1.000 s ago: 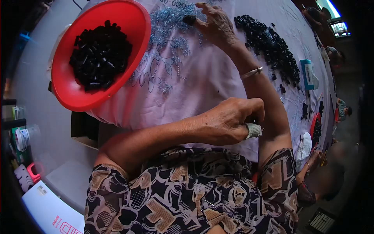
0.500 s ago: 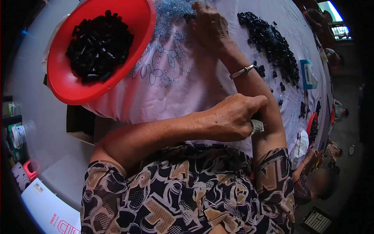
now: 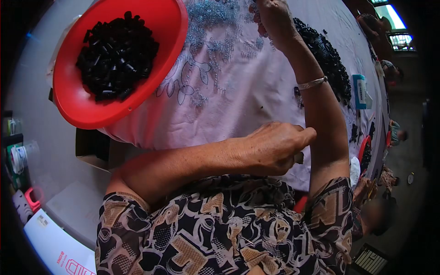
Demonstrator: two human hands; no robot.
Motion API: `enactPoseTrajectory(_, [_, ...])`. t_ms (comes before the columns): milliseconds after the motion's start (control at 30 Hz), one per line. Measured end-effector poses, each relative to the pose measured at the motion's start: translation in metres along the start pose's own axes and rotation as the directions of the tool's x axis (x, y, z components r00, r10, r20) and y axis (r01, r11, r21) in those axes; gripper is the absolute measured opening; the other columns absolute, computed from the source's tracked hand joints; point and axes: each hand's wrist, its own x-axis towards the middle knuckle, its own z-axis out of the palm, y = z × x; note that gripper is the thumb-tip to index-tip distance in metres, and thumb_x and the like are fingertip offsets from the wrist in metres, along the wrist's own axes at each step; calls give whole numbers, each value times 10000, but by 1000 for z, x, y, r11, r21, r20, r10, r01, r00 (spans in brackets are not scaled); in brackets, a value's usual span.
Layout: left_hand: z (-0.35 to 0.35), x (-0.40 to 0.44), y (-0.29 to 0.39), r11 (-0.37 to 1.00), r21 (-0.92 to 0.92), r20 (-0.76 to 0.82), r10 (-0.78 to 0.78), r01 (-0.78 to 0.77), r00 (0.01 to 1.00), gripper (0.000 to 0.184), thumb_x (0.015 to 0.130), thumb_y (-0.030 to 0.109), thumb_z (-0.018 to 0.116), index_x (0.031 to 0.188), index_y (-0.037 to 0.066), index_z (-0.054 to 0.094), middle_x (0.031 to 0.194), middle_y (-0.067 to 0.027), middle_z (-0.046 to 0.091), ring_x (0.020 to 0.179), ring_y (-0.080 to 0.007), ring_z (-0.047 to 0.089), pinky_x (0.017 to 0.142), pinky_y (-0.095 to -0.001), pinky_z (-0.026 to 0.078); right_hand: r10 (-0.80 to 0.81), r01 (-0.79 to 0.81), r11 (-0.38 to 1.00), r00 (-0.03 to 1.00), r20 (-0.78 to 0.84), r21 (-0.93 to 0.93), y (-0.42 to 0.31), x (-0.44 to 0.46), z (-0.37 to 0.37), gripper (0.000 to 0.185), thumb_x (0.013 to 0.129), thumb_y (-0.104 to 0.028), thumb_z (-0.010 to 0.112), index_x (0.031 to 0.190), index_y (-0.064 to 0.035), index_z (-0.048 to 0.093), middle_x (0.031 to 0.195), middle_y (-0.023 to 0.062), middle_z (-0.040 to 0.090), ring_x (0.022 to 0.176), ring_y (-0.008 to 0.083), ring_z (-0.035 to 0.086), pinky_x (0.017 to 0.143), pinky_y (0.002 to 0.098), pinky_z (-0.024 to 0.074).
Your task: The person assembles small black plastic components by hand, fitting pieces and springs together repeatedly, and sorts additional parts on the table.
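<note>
My left hand (image 3: 277, 149) is closed in a fist in front of my body, near my right forearm. A pale wrap shows at its lower fingers; anything inside the fist is hidden. At the top edge, my right hand (image 3: 278, 25) has its fingers curled, with dark bits by the fingertips that I cannot make out. A bracelet (image 3: 312, 83) circles that wrist. Left of these fingers, tiny silvery metal pieces (image 3: 208, 18) lie scattered on the pale pink cloth (image 3: 238, 110). A heap of small black cylindrical parts (image 3: 323, 50) is partly behind the right wrist.
A red bowl (image 3: 172, 41) at the left holds many black parts (image 3: 117, 59). A blue tissue pack (image 3: 362, 91) lies to the right. An open cardboard box (image 3: 91, 149) sits below the bowl. Other people are along the right side.
My right hand has moved up and to the right, away from the silvery pieces toward the black heap. My left hand stays closed, slightly lower. The view has shifted a little.
</note>
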Motion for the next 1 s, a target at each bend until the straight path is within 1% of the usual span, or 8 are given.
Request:
enactPoseTrajectory(67, [-2,-1,2,1000,6,30,-14,14,999,187,753,4,568,886,-21,439,763,-214,588,741,-404,605,627,-481,458,-4,4,1000,1000,-2,7,8,3,-2,563,850,-512,577,1215,-84,544,1107,178,596,995,303,608,816,403,493])
enactPoseTrajectory(100, [-2,0,3,1000,6,31,-12,12,999,187,753,4,568,886,-21,439,763,-214,588,741,-404,605,627,-481,458,-6,6,1000,1000,-4,10,12,2,-5,565,850,-513,576,1215,-83,544,1108,178,595,995,304,608,817,404,493])
enactPoseTrajectory(167, [-3,0,4,994,52,130,-101,95,986,224,782,-2,591,955,-13,448,820,-191,582,745,-341,616,611,-423,490,-12,12,1000,1000,-10,17,16,3,-5,567,851,-515,573,1216,-82,543,1108,179,595,995,305,608,818,404,493])
enactPoseTrajectory(367, [2,0,1,996,82,140,-43,32,989,289,776,5,606,1024,-34,463,865,-197,590,755,-320,623,608,-391,509,-16,16,999,1000,-24,31,1,3,-5,576,852,-523,565,1217,-78,541,1110,182,593,994,308,608,820,405,491])
enactPoseTrajectory(567, [2,-1,-4,994,107,173,-14,-4,985,309,770,8,605,1041,-35,462,880,-193,592,772,-316,627,642,-395,524,-30,33,997,999,-34,71,-14,3,1,584,854,-531,558,1219,-75,540,1111,185,592,993,311,607,823,406,490])
enactPoseTrajectory(800, [3,-1,-3,991,130,206,-53,27,977,302,781,13,602,1041,-28,452,886,-193,589,778,-319,626,646,-400,523,-40,44,993,998,-43,109,-18,-14,-7,594,855,-540,549,1221,-71,537,1113,188,590,992,315,606,826,408,489])
enactPoseTrajectory(900, [4,-1,-4,993,111,229,-62,38,971,299,791,24,599,1046,-31,452,911,-202,581,803,-325,623,667,-401,523,-40,46,991,998,-49,129,-25,-20,-5,599,856,-543,545,1222,-69,536,1114,189,590,992,316,606,827,408,488])
enactPoseTrajectory(1000, [7,-2,-5,995,99,216,-54,33,975,301,797,33,599,1051,-35,453,943,-210,572,832,-332,619,695,-408,519,-36,44,988,998,-55,148,-23,-27,-10,603,857,-547,541,1222,-67,535,1115,191,589,991,318,606,828,409,488])
